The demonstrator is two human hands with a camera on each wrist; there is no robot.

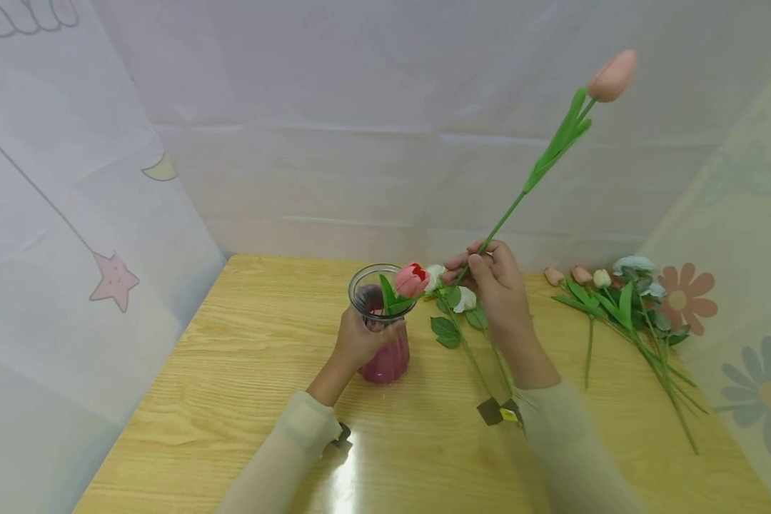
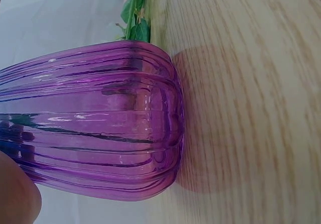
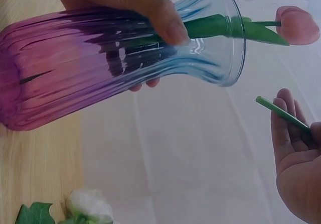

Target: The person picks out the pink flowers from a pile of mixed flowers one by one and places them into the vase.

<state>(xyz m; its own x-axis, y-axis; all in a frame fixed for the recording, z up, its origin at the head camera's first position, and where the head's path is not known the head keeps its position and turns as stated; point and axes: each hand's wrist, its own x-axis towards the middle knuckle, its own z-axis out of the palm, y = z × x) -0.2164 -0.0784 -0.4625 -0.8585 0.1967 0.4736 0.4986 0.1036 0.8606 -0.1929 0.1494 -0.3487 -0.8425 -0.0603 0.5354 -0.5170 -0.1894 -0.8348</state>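
The table (image 1: 231, 400), pale wood grain with a glossy sheen, is hemmed by white curtains on three sides, and bare wood lies open left of the vase and toward its near edge. The vase (image 1: 383, 335) stands near the table's middle: ribbed glass, purple at the rounded base and fading to clear blue at the flared rim. It holds one red tulip (image 1: 411, 280), whose bud and green leaves lean over the rim to the right. The left hand (image 1: 360, 341) grips the vase's neck, fingers curled round the glass with the thumb pressed on the near side. Just right of the vase, the right hand (image 1: 497, 282) pinches the thin green stem of a pink tulip (image 1: 612, 75) between thumb and fingertips; its stem slants up and away from the vase, the bud high against the back curtain. Under that hand, white roses (image 1: 465, 300) with leaves lie on the wood, touching nothing in the vase. Well right of the vase lies a loose bunch (image 1: 623, 300) of pink, white and pale blue stems.
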